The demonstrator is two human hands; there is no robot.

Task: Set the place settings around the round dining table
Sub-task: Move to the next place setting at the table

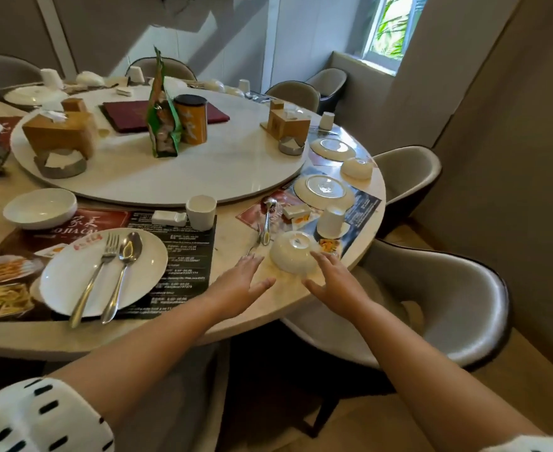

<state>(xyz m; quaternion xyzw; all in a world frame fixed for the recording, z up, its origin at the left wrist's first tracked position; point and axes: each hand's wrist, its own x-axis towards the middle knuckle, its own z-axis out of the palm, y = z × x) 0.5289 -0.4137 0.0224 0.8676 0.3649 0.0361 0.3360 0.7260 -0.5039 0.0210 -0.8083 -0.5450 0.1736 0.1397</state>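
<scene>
- At the left, a printed placemat (187, 256) is laid on the round table (262, 308). A dinner plate (151, 256) is set on it, with a fork (105, 256) and a spoon (128, 252) laid side by side across the plate.
- Just beyond that plate, an upright bowl (40, 208) is placed at the far edge of the placemat.
- The middle of the table is taken up by a white turntable (229, 164), on which a green bag (162, 125) and an orange canister (192, 120) are stood close together.
- Between the turntable and the placemat, an upright cup (201, 212) is seen with a white chopstick rest (167, 218) just beside it on the left.
- The left hand (242, 282) is held open, fingers straight and slightly spread, over the bare tabletop just left of an upturned bowl (296, 256); nothing is gripped.
- The upturned bowl is found near the table's edge, between the two hands, base up.
- The right hand (333, 285) is likewise held open, fingers spread, at the bowl's near right side; whether its fingertips touch the bowl cannot be told.
- Beyond the bowl, a second spoon (267, 220) is laid on another placemat (366, 207), with an upturned cup (332, 220) to its right and an upturned plate (325, 189) farther back.
- A grey chair (447, 308) is drawn up at the right.
</scene>
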